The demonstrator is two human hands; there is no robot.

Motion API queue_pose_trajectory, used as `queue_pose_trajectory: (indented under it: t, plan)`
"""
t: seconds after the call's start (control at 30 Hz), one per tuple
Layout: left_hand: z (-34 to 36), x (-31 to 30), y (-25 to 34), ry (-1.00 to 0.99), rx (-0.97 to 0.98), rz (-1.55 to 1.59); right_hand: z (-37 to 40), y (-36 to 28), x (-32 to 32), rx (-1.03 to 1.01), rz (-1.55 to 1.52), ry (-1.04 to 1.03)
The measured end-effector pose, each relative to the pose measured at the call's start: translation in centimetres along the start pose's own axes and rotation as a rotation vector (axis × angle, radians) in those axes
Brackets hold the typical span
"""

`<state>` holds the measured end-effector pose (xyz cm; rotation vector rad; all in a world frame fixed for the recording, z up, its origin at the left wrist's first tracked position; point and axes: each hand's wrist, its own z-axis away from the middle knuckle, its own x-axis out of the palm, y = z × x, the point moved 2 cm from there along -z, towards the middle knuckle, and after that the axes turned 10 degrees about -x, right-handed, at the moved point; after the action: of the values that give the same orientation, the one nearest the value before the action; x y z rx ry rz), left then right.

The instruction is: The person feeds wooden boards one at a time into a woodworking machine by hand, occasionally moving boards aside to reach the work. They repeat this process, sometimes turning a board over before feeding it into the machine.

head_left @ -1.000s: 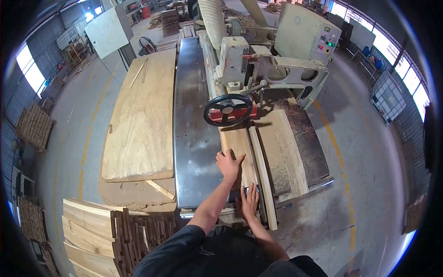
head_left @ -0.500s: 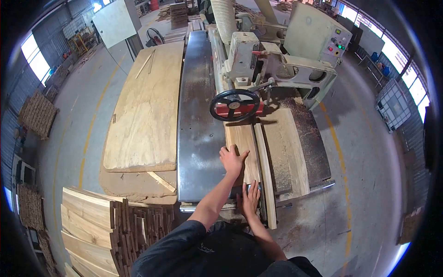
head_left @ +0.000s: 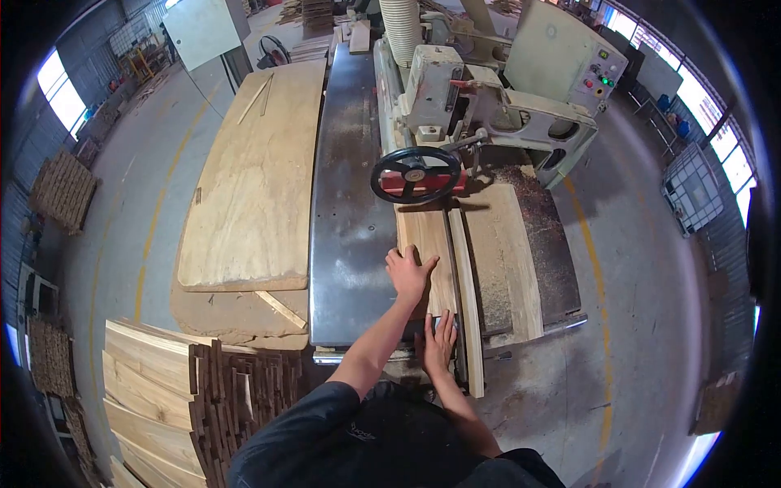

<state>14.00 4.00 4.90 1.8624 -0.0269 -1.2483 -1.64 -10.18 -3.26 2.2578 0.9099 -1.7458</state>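
Note:
A light wooden board point(head_left: 425, 230) lies on the steel machine table point(head_left: 346, 244), its far end running beneath the black handwheel point(head_left: 416, 175). My left hand point(head_left: 408, 273) rests on the board's left side, fingers spread and thumb stretched to the right. Closer to me, my right hand point(head_left: 438, 342) is at the board's near end, palm down with fingers extended and their tips by the end edge. A long straight guide strip point(head_left: 468, 305) of pale wood runs just right of the board and both hands. The fingertips' exact contact is hard to see.
Left of the table is a large plywood sheet point(head_left: 252, 179). Stacked boards with dark bark edges point(head_left: 159, 382) stand at the lower left. The machine body point(head_left: 435, 85) rises ahead, with a lit button panel point(head_left: 599, 80) to its right. Sawdust covers the right-hand table part point(head_left: 492, 260).
The view has tilted slightly, shifting the scene upward. Both hands and the board hold nearly the same place against the machine. A pale plank now shows at the table's far end.

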Motion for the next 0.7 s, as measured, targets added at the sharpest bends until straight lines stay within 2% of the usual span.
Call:
queue_pose_trajectory:
  t: [0.13, 0.2, 0.3, 0.43, 0.53, 0.6, 0.7]
  plan:
    - [0.2, 0.4, -0.7, 0.012, 0.039, 0.001, -0.9, -1.4, -3.2, 0.04, -0.088, -0.077]
    - [0.7, 1.1, -1.2, 0.026, 0.118, -0.069, -0.8, -1.3, -3.7, 0.049, -0.115, -0.101]
    - [0.3, 0.9, -0.9, -0.007, 0.128, -0.068, -1.3, -1.2, -4.0, 0.099, -0.214, -0.187]
    - [-2.5, 1.1, -0.3, -0.068, 0.076, -0.01, -4.5, -0.4, -4.1, 0.113, -0.229, -0.284]
    - [-5.9, 2.6, -0.5, -0.096, 0.005, 0.152, -7.1, 0.4, -2.7, 0.088, -0.172, -0.241]
    - [-7.6, 2.3, -0.7, 0.157, 0.052, 0.21, -9.4, 0.8, -2.9, 0.115, -0.19, -0.276]
    - [-11.1, -0.7, -2.6, 0.331, -0.049, 0.257, -12.4, 1.3, -2.8, 0.116, -0.185, -0.311]
